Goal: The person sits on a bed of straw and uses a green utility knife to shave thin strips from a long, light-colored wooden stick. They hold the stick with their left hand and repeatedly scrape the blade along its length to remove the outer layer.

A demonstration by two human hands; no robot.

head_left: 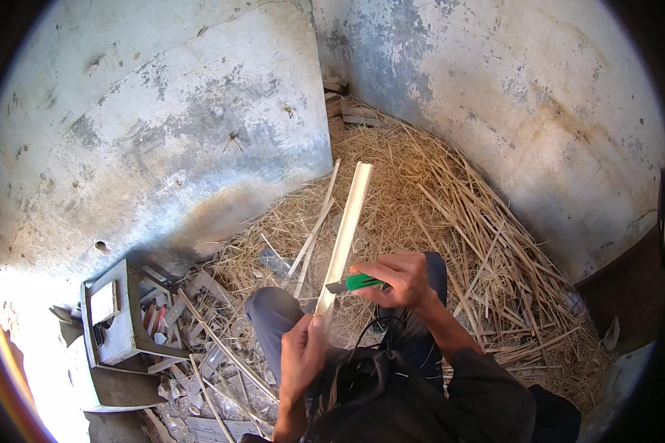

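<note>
A long, pale split strip, bamboo by its look [347, 218], slants up and away from my lap. Its near end is gripped by my left hand [304, 351], the thumb lying along it. My right hand [397, 280] is closed round the green handle of a utility knife [358, 282]. The knife's dark blade meets the strip a short way above my left thumb. A thin curled shaving stands by the strip near my right hand. Both hands are above my knees, in grey trousers.
Straw-like shavings [391, 170] cover the floor ahead, with a heap of thin sticks [495, 273] along the right wall. At left stands a small wooden stool-like frame [125, 325] among scraps. Loose strips [314, 236] lie beyond my left knee. Peeling walls [199, 111] close in ahead.
</note>
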